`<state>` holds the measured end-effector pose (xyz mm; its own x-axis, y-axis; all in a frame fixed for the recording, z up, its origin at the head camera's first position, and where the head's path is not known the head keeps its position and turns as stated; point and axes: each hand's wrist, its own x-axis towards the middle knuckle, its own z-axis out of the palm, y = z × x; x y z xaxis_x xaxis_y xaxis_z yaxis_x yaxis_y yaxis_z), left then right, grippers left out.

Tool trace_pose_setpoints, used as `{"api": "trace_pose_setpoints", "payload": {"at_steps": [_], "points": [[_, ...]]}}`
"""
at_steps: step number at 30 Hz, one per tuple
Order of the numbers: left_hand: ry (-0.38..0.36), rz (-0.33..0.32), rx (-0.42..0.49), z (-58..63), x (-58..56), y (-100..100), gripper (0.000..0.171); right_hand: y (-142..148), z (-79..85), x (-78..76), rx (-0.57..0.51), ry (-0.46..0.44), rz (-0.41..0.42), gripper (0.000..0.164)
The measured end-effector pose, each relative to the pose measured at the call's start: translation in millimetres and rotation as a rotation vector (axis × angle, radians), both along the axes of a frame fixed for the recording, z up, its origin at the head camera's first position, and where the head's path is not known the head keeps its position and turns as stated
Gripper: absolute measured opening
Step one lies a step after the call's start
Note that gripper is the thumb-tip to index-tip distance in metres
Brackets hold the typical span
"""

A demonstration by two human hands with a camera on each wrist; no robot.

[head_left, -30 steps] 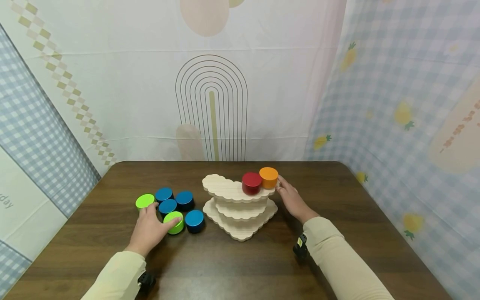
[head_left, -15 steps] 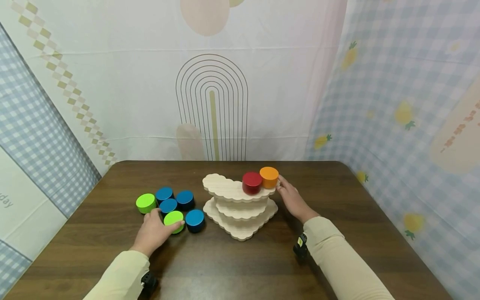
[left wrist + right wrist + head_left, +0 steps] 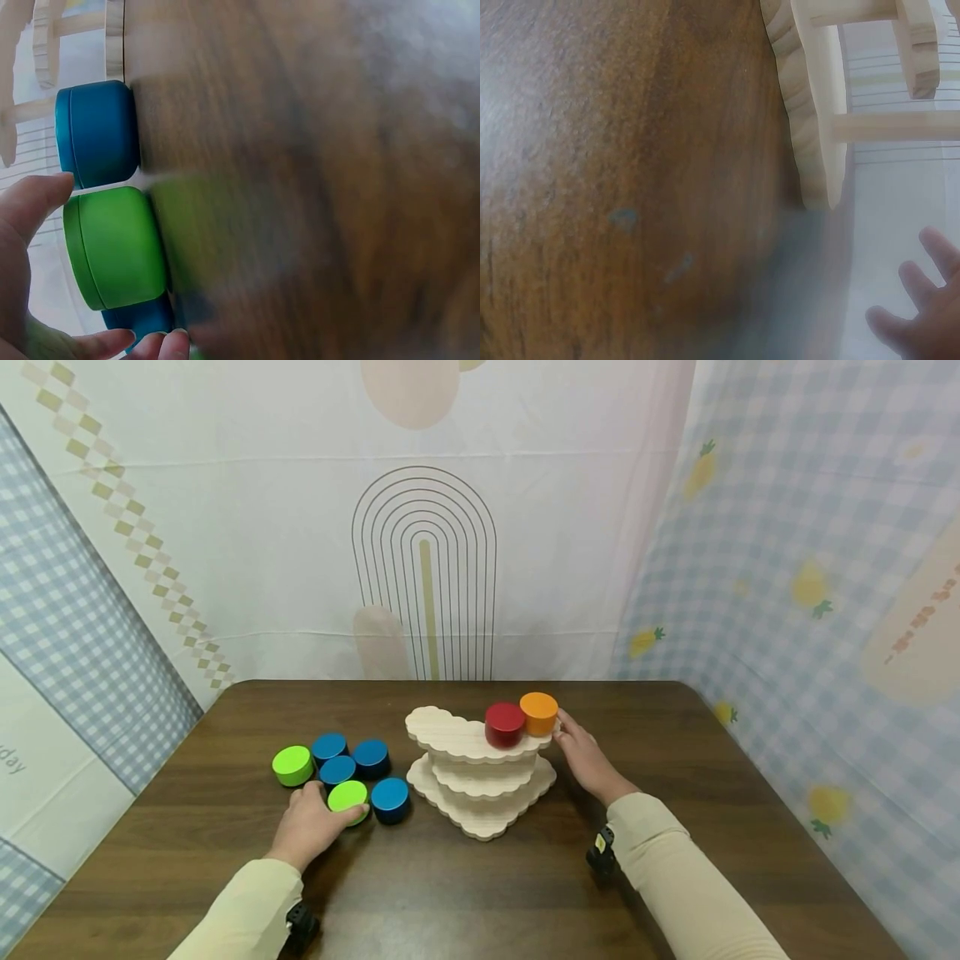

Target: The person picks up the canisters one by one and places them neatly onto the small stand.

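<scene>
In the head view my left hand [image 3: 311, 822] spans the front green round tin [image 3: 348, 802], thumb on its right and fingers on its left. The left wrist view shows the thumb tip at the upper edge of this green tin [image 3: 120, 247], and a gap between the tin and the fingertips [image 3: 174, 343]. A blue tin [image 3: 391, 800] stands just right of it. My right hand [image 3: 588, 764] has its fingertips at the right end of the wooden cloud-shaped tiered stand [image 3: 480, 810]. Extended, spread fingers show in the right wrist view. A red tin [image 3: 505, 726] and an orange tin [image 3: 538, 714] sit on the top tier.
Another green tin [image 3: 292, 766] and several blue tins [image 3: 371, 760] stand close together behind the left hand. All rest on a dark wooden table [image 3: 450, 893]. A printed cloth [image 3: 555, 568] hangs behind its far edge.
My left hand has shifted slightly right and nearer, its fingers moving away from the rear green tin toward the front one. The right hand and the stand have stayed in place.
</scene>
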<state>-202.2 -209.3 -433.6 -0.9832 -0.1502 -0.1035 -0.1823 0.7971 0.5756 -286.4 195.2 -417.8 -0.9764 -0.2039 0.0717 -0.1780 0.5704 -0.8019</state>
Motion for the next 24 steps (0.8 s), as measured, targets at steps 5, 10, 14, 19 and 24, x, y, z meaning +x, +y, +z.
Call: {"api": "trace_pose_setpoints", "payload": {"at_steps": [5, 10, 14, 19, 24], "points": [[0.002, -0.003, -0.014, -0.1, -0.6, 1.8, 0.093, -0.3, 0.0, 0.3, 0.0, 0.004, 0.0, 0.058], [0.007, -0.013, -0.013, -0.8, -1.9, 2.9, 0.091, -0.5, -0.5, 0.5, -0.001, 0.018, -0.002, 0.057], [0.017, -0.025, 0.004, -2.9, -3.4, 2.3, 0.088, -0.6, -0.5, 0.4, -0.01, 0.02, -0.001, 0.057], [0.026, -0.033, 0.05, -6.4, -5.4, 1.4, 0.084, -0.4, 0.1, 0.8, -0.021, 0.015, 0.0, 0.057], [0.037, -0.044, 0.086, -8.1, -6.2, 1.1, 0.079, -1.1, -0.5, 0.4, -0.02, 0.01, 0.003, 0.057]]}}
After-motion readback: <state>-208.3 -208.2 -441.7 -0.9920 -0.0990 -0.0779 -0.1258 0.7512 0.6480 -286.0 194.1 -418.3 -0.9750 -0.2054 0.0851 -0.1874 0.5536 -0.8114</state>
